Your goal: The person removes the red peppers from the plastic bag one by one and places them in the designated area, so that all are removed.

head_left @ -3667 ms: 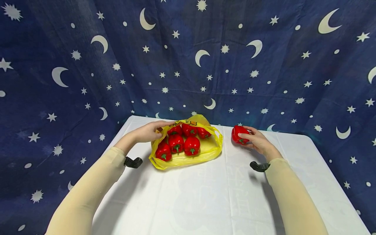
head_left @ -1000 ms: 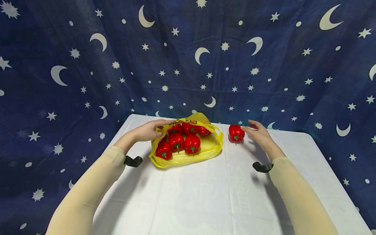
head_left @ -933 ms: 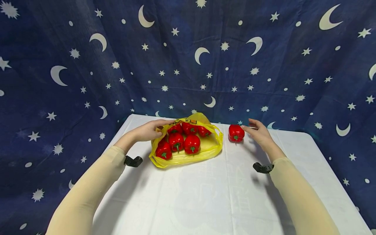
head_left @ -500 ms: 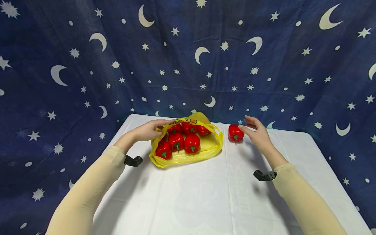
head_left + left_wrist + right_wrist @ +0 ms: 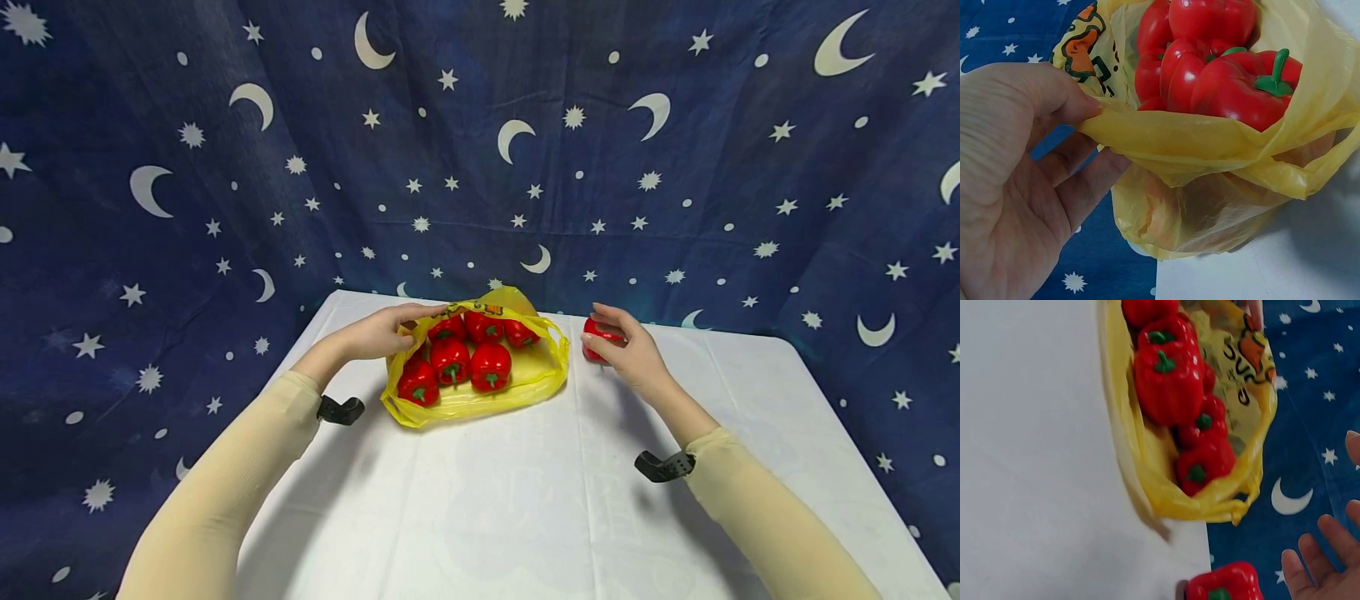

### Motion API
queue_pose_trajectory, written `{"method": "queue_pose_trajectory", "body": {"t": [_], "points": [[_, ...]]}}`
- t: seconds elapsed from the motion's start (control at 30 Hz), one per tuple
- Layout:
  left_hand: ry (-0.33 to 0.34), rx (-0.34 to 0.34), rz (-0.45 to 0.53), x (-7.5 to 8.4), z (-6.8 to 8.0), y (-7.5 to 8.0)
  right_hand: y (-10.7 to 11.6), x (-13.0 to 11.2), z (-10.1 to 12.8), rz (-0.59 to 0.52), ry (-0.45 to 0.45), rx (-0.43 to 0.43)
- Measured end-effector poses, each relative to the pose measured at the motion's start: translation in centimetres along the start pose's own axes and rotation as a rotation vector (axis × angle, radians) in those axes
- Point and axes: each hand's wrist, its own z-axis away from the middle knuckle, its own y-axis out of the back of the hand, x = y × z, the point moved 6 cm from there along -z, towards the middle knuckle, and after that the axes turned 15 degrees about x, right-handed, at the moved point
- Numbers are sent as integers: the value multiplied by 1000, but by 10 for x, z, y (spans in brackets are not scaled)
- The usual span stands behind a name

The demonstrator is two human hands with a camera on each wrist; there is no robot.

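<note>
Peppers are sitting in bag, w/ one pepper lying just right, by right fingers.

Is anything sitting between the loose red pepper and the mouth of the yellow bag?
Nothing visible. The loose pepper stands on bare tablecloth just right of the yellow bag, with the right hand at it. The left hand pinches the bag's rim open; six peppers lie inside.

Red, yellow and midnight blue

Glossy red bell peppers with green stems fill a translucent yellow plastic bag printed in orange and black, on a white tablecloth; behind, a navy fabric backdrop bears white moons and stars.
</note>
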Motion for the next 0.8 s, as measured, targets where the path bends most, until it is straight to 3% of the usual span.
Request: {"method": "queue_pose_trajectory", "body": {"t": [0.43,0.8], "points": [[-5,4,-14,0,0,0,-32,-17,19,-93,66,-126],[15,3,-10,1,0,0,-61,-21,34,-136,45,-214]]}}
